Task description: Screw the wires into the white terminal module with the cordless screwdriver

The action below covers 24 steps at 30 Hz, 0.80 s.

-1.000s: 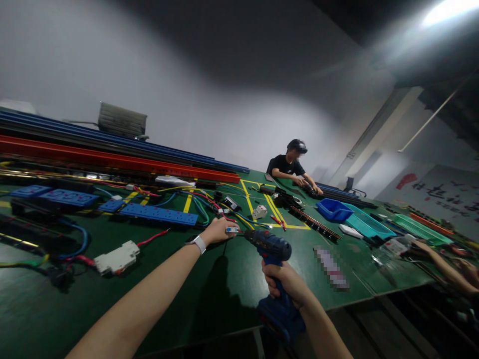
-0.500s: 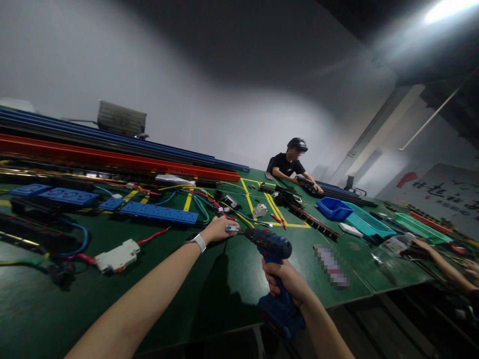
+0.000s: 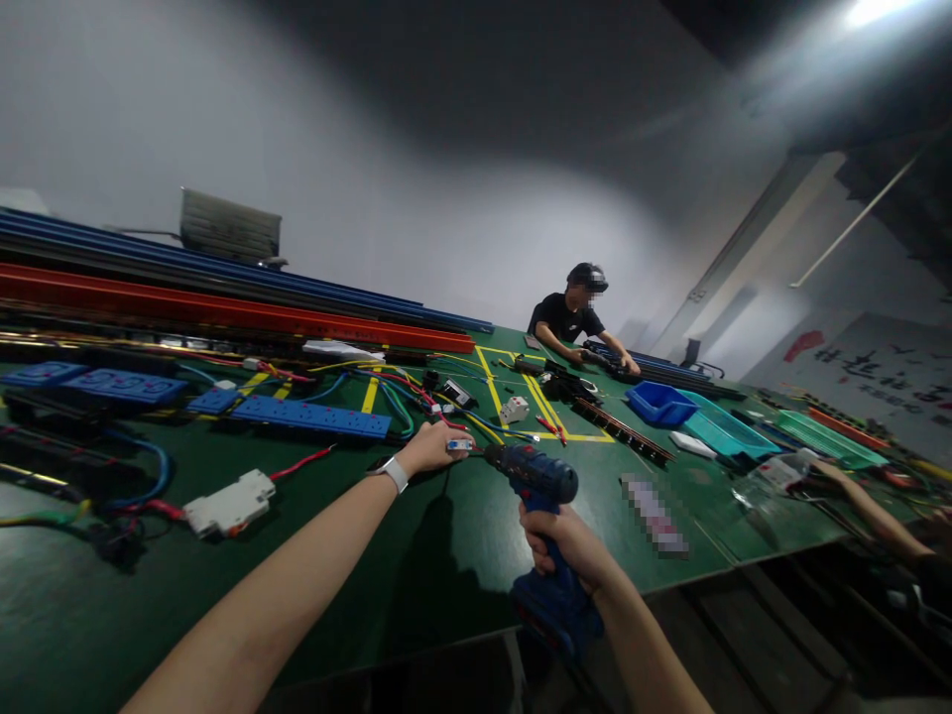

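Blue drill (image 3: 541, 483) in right hand (image 3: 569, 548), beside left hand (image 3: 429, 447)

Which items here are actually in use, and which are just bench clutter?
In use: left hand, small blue-white part it pinches, right hand, blue drill it grips.
Lying about: blue socket strip, white breaker, red rail, blue bin, teal tray.

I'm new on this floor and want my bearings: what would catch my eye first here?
The blue cordless drill stands out, gripped by the right hand, middle foreground, its tip at a small part pinched in the left hand over the green table. Behind on the left lie long red and blue rails, with blue socket strips before them; another person sits at the far end.
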Tool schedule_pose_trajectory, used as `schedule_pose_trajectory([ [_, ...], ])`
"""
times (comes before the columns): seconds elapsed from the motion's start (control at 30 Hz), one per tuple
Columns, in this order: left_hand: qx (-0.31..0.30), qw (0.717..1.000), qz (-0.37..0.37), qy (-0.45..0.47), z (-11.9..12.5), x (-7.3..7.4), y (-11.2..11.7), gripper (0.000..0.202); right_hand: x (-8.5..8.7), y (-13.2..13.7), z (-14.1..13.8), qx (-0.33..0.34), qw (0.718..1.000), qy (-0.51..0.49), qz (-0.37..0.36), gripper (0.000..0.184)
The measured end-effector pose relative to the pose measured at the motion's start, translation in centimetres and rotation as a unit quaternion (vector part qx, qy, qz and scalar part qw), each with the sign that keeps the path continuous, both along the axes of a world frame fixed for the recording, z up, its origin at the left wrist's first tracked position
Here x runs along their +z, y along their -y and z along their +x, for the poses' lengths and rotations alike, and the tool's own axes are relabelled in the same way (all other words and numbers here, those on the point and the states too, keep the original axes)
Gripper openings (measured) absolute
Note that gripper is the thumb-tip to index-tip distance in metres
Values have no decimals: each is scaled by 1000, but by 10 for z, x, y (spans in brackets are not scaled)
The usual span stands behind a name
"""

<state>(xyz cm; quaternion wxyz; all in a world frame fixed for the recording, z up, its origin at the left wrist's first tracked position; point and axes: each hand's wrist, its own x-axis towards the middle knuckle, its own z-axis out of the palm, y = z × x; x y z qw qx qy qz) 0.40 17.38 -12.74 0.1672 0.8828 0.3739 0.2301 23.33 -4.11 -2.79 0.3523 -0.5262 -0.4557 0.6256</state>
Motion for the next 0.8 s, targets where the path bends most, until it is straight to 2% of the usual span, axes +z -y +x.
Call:
schedule_pose_trajectory([
  [0.3,1,1000,-8,-3,0,1,1,37,3,0,0,10,1000,0,-3,16],
  [0.8,-4,1000,-21,0,-1,4,2,39,5,0,-2,2,1000,14,-6,23],
])
